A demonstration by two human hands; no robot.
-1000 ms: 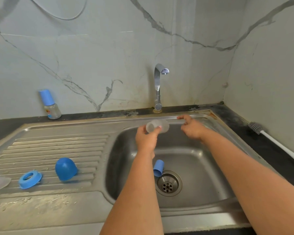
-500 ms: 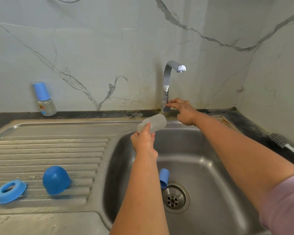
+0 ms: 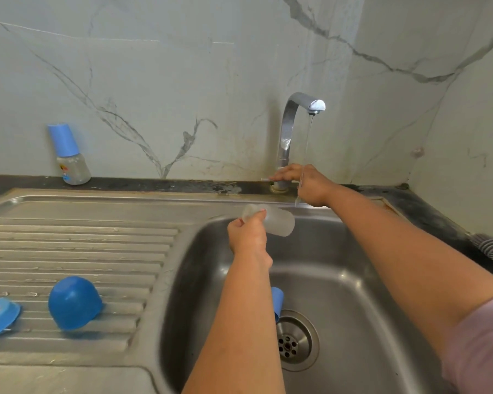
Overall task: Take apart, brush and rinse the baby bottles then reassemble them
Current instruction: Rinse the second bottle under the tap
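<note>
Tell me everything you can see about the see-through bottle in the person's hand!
The bottle is a small, frosted, see-through body, probably plastic, with no cap, ring or teat on it. It lies nearly on its side above the sink basin, one end pointing right toward the running water, which it does not yet reach. Only the left hand touches it, pinching the end nearest the drainboard with its fingertips. Whether anything is inside cannot be told.

Readable text: none in this view.
Assembled bottle (image 3: pixel 72 168) at the back wall: carries a small coloured printed picture on its clear body; too small and blurred to tell any letters or numbers.
Tap, sink, blue parts: no markings can be made out.
</note>
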